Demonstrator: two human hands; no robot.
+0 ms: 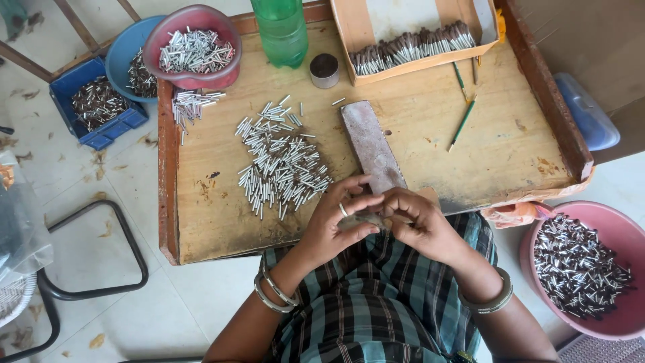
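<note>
I am looking down at my own lap and a low wooden tray table (pixel 470 134) in front of me. My left hand (pixel 336 218) and right hand (pixel 420 222) meet at the near edge of the table, over my checked skirt. The fingers of both hands are curled in, pinching one small grey tube (pixel 363 219) between them; its ends are hidden by my fingertips.

Just beyond my left hand a loose pile of short silver tubes (pixel 282 165) lies spread on the wood. A long grey flat stone (pixel 371 148) lies beside the pile, running from the middle of the table toward my hands.

At the far left corner a red bowl (pixel 195 77) holds more silver tubes, with a few spilled just below it. Behind it a blue bowl (pixel 121 57) and a blue crate (pixel 84 128) on the floor both hold darker tubes. At the far edge stand a green plastic bottle (pixel 282 30) and a small round tin (pixel 324 70). A cardboard box (pixel 356 30) holds a neat row of tubes lying side by side. By my right knee, a pink tub (pixel 621 232) on the floor is filled with dark and silver tubes.
</note>
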